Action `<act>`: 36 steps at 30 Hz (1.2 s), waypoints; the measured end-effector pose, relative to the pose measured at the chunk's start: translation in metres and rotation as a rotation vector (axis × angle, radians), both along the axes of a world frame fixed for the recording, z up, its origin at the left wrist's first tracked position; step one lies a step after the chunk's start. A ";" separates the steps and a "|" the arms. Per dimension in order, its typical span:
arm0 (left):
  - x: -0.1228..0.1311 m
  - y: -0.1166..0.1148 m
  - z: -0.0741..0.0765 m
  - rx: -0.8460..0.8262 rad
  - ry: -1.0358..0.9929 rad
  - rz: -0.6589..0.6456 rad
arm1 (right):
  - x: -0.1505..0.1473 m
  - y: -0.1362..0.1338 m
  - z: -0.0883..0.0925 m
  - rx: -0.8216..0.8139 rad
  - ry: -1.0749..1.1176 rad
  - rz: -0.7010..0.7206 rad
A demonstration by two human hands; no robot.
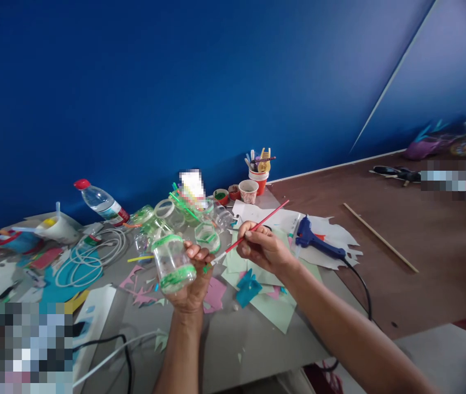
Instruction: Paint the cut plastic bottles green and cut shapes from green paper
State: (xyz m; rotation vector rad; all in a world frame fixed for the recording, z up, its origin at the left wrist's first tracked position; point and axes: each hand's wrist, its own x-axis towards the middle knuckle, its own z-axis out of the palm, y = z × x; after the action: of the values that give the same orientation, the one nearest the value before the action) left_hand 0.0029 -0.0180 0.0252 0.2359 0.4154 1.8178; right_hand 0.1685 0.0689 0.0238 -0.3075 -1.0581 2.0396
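Observation:
In my left hand is a clear plastic bottle piece, tilted, with a green painted band near each end. My left fingers wrap round its right side, and its far side is partly hidden. My right hand pinches a thin red paintbrush slantwise. The brush tip carries green paint and points down toward the bottle piece, close to my left fingers; whether it touches is hard to tell. Beneath both hands lie scraps of pink paper, pale green paper and teal paper.
A blue glue gun with a black cord lies on white paper to the right. Behind are paint cups, a cup of tools and cut clear plastic pieces. A water bottle leans left. A wooden stick lies right.

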 end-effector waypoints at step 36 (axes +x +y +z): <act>0.001 0.005 -0.002 0.031 0.014 0.036 | -0.014 -0.009 0.003 -0.152 0.072 -0.007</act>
State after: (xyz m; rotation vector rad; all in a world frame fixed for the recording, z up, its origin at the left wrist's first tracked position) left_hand 0.0043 -0.0126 0.0233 0.2637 0.4041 1.8600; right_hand 0.1550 0.0594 0.0270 -0.3130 -0.8594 2.1127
